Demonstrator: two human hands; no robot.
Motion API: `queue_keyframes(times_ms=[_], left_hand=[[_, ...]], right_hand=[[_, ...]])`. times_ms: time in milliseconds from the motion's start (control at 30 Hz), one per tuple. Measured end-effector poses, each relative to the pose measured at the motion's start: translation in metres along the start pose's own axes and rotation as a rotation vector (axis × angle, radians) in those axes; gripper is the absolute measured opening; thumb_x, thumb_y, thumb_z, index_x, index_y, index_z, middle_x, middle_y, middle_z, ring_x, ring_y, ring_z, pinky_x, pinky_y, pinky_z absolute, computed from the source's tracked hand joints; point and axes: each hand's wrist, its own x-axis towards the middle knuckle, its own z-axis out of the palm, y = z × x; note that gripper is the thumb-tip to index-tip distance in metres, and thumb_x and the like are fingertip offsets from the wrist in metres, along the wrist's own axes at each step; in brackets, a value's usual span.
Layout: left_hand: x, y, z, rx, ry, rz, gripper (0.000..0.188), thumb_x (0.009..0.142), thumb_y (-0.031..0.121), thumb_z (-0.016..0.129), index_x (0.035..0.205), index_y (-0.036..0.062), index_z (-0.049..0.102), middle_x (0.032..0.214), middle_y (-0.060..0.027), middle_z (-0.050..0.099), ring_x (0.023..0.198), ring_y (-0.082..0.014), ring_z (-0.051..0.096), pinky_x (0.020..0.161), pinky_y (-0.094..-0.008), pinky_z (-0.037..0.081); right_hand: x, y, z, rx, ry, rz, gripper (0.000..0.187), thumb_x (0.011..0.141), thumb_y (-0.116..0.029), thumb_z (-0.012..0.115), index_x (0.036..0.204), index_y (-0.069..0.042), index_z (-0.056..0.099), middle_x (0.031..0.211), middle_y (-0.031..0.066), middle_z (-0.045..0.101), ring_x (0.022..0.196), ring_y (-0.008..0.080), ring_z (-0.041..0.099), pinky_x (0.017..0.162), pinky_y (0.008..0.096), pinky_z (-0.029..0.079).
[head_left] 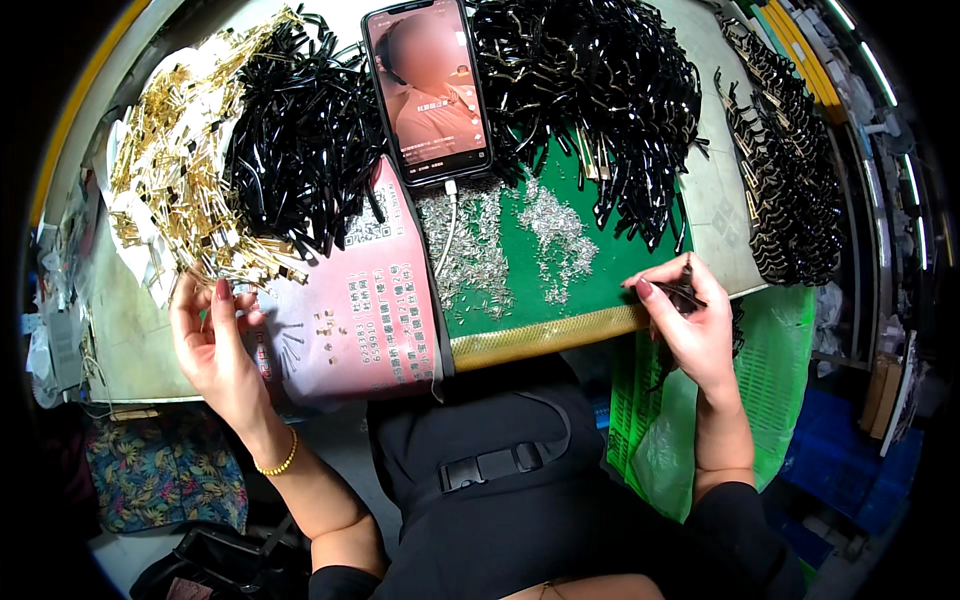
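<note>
L hand (222, 345) is part-curled, thumb up, at the lower end of the gold strips (180, 165); can't tell if it's gripping any. R hand (700, 335) is mostly closed w/ a small bunch of dark strips (684, 292), some hanging below the palm, by the R edge of the green mat (610, 275). Loose silver bits (555, 235) lie on the mat in two patches, L of R hand. Pink sheet (330, 335) is just R of L hand. Phone (437, 120) w/ white cable (452, 215) stands btwn the L black pile (295, 140) & R black pile (640, 110), at the back.
</note>
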Motion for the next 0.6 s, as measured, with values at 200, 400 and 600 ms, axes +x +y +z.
queue_keyframes(times_ms=[200, 400, 600], left_hand=[[-0.077, 0.044, 0.048, -0.175, -0.589, -0.157, 0.009, 0.096, -0.004, 0.060, 0.104, 0.0000, 0.059, 0.087, -0.0055, 0.063, 0.065, -0.0081, 0.060, 0.055, -0.0215, 0.050], [-0.120, 0.034, 0.083, -0.212, -0.853, -0.144, 0.019, 0.104, 0.009, 0.055, 0.115, -0.0032, 0.063, 0.093, -0.0078, 0.064, 0.078, -0.0083, 0.057, 0.072, -0.0233, 0.047], [-0.123, 0.031, 0.086, -0.142, -0.865, -0.220, 0.020, 0.104, 0.012, 0.054, 0.111, -0.0022, 0.067, 0.091, -0.0049, 0.057, 0.077, -0.0107, 0.052, 0.072, -0.0232, 0.043]], right_hand=[[-0.014, -0.027, 0.028, 0.447, -0.295, 0.024, 0.009, 0.093, -0.001, 0.069, 0.096, -0.001, 0.061, 0.096, 0.0107, 0.072, 0.058, 0.0033, 0.055, 0.049, 0.0185, 0.045], [-0.001, -0.046, 0.046, 0.540, -0.320, 0.131, 0.009, 0.096, -0.003, 0.065, 0.094, -0.003, 0.056, 0.095, 0.0170, 0.073, 0.053, 0.0056, 0.056, 0.048, 0.0202, 0.047], [-0.010, -0.037, 0.045, 0.579, -0.351, 0.169, 0.010, 0.096, -0.005, 0.066, 0.093, -0.003, 0.057, 0.093, 0.0148, 0.073, 0.052, 0.0059, 0.055, 0.047, 0.0204, 0.047]])
